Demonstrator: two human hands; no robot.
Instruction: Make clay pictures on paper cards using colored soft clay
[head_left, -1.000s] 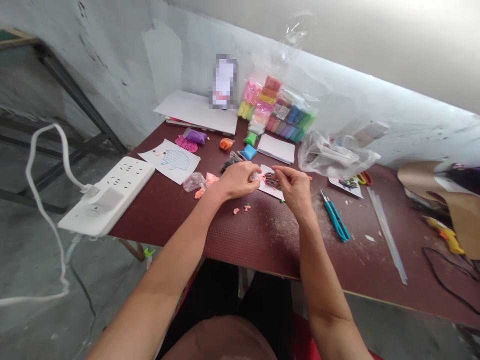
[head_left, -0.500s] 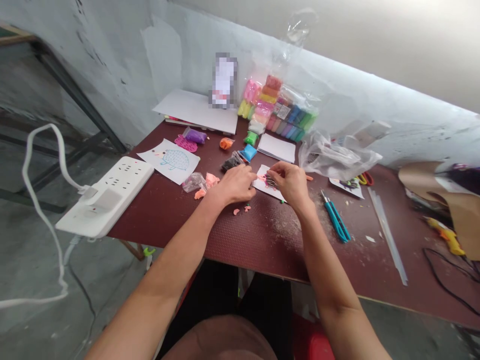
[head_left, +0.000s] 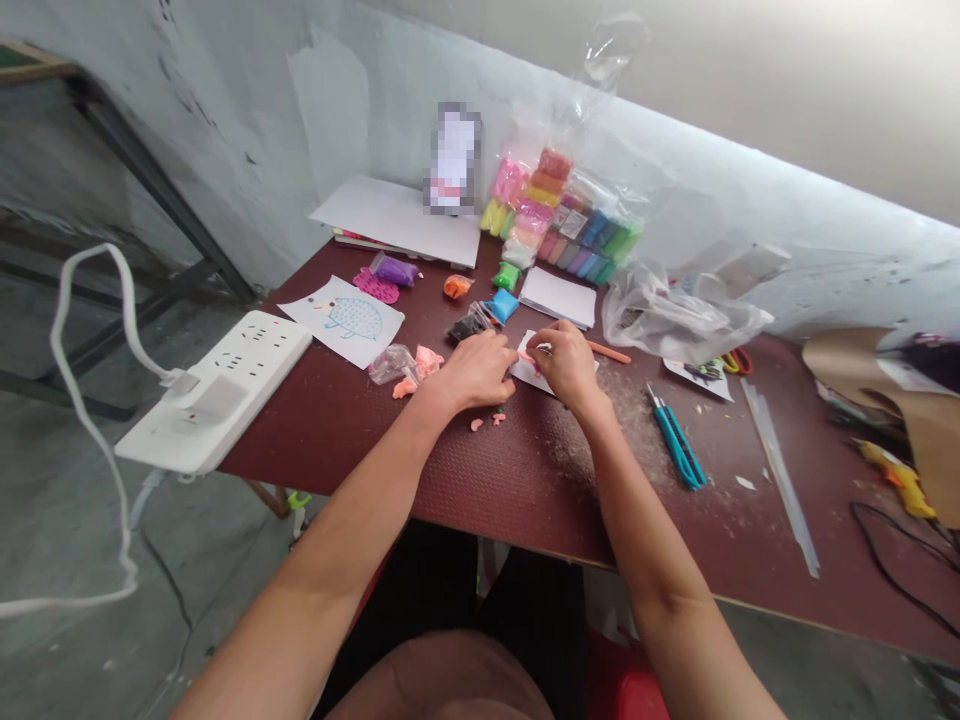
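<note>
My left hand (head_left: 480, 372) rests at the left edge of a small white paper (head_left: 531, 378), fingers curled and pressed together; what they hold, if anything, is hidden. Over that paper my right hand (head_left: 568, 362) is closed in a pinch, its fingertips close to the left hand. A bit of pink clay (head_left: 526, 355) shows at these fingertips, and I cannot make out whether it is gripped. Small pink clay scraps (head_left: 476, 425) lie on the table before my left hand. Beyond the right hand lies an orange stick (head_left: 609, 352).
Left of my hands are salmon clay (head_left: 427, 362), a black clay packet (head_left: 466, 325) and a hedgehog drawing (head_left: 352, 318). Teal snips (head_left: 677, 440) lie to the right. Behind stand bagged clay packs (head_left: 570, 220) and a plastic bag (head_left: 675, 315). A power strip (head_left: 217, 395) sits at the left edge.
My right hand has moved left and closer to my left hand, uncovering more of the orange stick. The left hand stays almost in place. The view has shifted slightly.
</note>
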